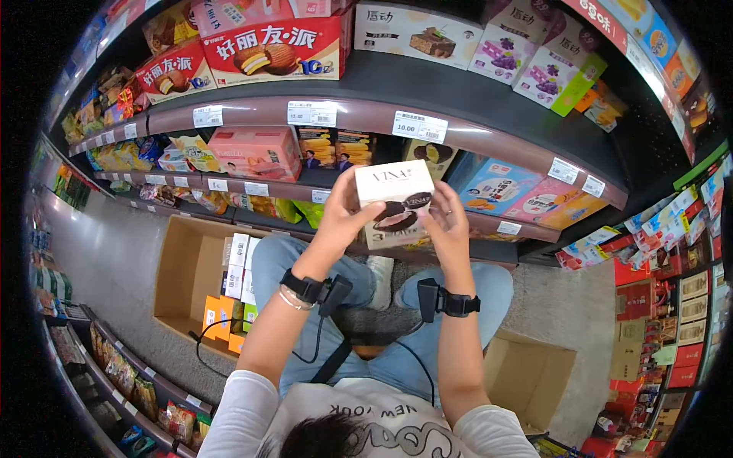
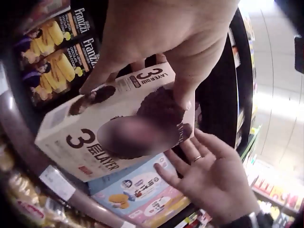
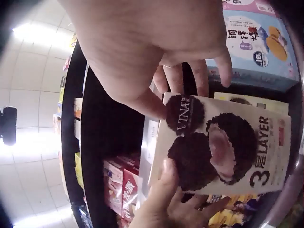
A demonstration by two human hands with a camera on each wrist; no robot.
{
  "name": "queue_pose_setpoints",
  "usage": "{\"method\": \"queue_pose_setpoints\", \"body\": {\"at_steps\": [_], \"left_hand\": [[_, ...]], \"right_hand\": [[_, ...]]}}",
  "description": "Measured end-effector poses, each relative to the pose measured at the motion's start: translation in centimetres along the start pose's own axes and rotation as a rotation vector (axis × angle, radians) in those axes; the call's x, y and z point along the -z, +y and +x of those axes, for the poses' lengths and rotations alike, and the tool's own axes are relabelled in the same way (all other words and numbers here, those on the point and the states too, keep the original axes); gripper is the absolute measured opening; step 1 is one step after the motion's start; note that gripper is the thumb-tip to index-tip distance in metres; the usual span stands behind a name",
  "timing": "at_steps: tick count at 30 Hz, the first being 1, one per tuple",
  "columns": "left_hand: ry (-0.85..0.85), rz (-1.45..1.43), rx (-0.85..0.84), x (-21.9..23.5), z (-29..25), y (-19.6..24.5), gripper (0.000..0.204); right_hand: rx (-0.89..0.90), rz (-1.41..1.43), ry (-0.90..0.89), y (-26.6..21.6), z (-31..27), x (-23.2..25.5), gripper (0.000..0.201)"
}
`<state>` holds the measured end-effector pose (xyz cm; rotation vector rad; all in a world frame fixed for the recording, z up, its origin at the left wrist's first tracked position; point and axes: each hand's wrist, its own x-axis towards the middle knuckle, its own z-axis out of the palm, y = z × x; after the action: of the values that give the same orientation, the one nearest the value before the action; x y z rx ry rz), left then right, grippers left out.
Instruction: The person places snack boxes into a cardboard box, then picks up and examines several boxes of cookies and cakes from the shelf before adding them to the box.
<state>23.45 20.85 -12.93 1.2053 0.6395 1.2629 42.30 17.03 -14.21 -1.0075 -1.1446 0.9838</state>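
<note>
A cream box with dark round cakes and "3 LAYER" print (image 1: 394, 180) (image 2: 90, 126) (image 3: 213, 107) is held up in front of the shelf. My left hand (image 1: 342, 219) (image 2: 164, 38) (image 3: 173, 202) grips it, thumb on the printed front and fingers around the far side. At the box's other end, my right hand (image 1: 449, 229) (image 2: 213, 178) (image 3: 137, 52) has its thumb against the edge, with the other fingers fairly straight and spread. Behind the box, a similar cream and green box (image 1: 430, 153) (image 3: 251, 100) stands on the shelf.
Blue and pink boxes (image 1: 489, 183) and a pink carton (image 1: 256, 153) flank the spot on the lower shelf. Above it runs a brown shelf edge with price tags (image 1: 311, 114). On the floor, an open cardboard box (image 1: 183, 263) holds several packages; another carton (image 1: 531, 374) sits right.
</note>
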Motion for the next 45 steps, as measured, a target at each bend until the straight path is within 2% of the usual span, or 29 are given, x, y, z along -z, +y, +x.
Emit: {"method": "queue_pose_setpoints", "body": {"at_steps": [3, 6, 9, 11, 14, 15, 16, 18, 19, 22, 23, 24, 25, 30, 31, 33, 38, 40, 41, 42, 44, 45], "left_hand": [[0.112, -0.271, 0.169, 1.6, -1.5, 0.7, 0.062], [0.171, -0.426, 0.205, 3.2, -2.2, 1.2, 0.063], [0.179, -0.362, 0.175, 5.2, -2.2, 0.2, 0.05], [0.193, -0.296, 0.168, 5.3, -2.3, -0.2, 0.04], [0.309, -0.154, 0.28, 4.9, -2.8, 0.3, 0.041], [0.329, -0.007, 0.243, 4.8, -2.9, -0.2, 0.04], [0.299, 0.033, 0.31, 4.9, -3.1, -0.2, 0.047], [0.234, 0.18, 0.057, 3.6, -3.5, -0.7, 0.064], [0.298, 0.35, 0.168, 3.9, -3.8, -1.6, 0.079], [0.274, -0.063, 0.221, 3.2, -4.0, 0.7, 0.086], [0.227, -0.173, 0.247, 4.3, -4.0, 0.0, 0.081], [0.212, -0.221, 0.254, 4.9, -4.0, -0.2, 0.08], [0.197, -0.27, 0.258, 5.3, -4.0, -0.3, 0.078], [0.163, -0.328, 0.279, 6.0, -4.3, 0.5, 0.074], [0.177, -0.307, 0.269, 6.1, -4.3, 0.5, 0.077], [0.21, -0.265, 0.246, 6.4, -4.3, 0.9, 0.082], [0.246, 0.099, 0.035, 8.5, -5.5, 2.9, 0.098], [0.289, 0.31, -0.049, 9.7, -5.9, 4.5, 0.1], [0.312, 0.18, -0.065, 9.8, -6.3, 5.6, 0.102], [0.37, 0.255, -0.134, 10.7, -6.5, 5.7, 0.097], [0.353, 0.588, 0.011, 12.6, -7.9, 7.2, 0.089], [0.382, 0.557, -0.013, 13.6, -8.5, 7.4, 0.085]], "right_hand": [[-0.102, 0.055, -0.135, 2.3, -0.9, -0.2, 0.066], [-0.222, 0.049, -0.255, 2.0, -2.5, -0.3, 0.068], [-0.273, -0.105, -0.344, 0.5, -3.1, -1.8, 0.066], [-0.166, -0.188, -0.299, 0.5, -3.4, -3.3, 0.067], [-0.055, -0.311, -0.202, 0.6, -4.0, -5.2, 0.061], [-0.016, -0.356, -0.165, 0.7, -4.2, -5.8, 0.059], [-0.004, -0.356, -0.132, 1.0, -4.4, -6.4, 0.059], [0.023, -0.357, -0.066, 1.4, -4.7, -7.3, 0.058], [0.009, -0.358, -0.057, 1.2, -4.9, -7.6, 0.055], [-0.053, -0.301, -0.056, 0.5, -5.4, -8.2, 0.046], [-0.086, -0.24, -0.073, 0.5, -5.4, -8.0, 0.042], [-0.119, -0.181, -0.091, 0.5, -5.5, -7.8, 0.039], [-0.07, -0.198, -0.106, 0.6, -5.5, -7.7, 0.033], [-0.169, -0.12, -0.168, 0.5, -5.5, -7.6, 0.036], [-0.205, -0.117, -0.186, 0.3, -5.4, -7.7, 0.036], [-0.157, -0.117, -0.175, 0.9, -5.2, -8.1, 0.036], [-0.117, -0.052, -0.183, 1.6, -4.3, -10.3, 0.036], [0.012, -0.129, -0.211, 1.0, -3.4, -11.7, 0.036], [-0.011, -0.217, -0.268, 1.4, -2.9, -12.0, 0.041], [0.009, -0.227, -0.303, 1.2, -2.7, -13.2, 0.043], [0.052, -0.248, -0.373, 0.3, -2.3, -15.7, 0.049], [0.046, -0.136, -0.455, 0.5, -1.8, -17.1, 0.067]]}}
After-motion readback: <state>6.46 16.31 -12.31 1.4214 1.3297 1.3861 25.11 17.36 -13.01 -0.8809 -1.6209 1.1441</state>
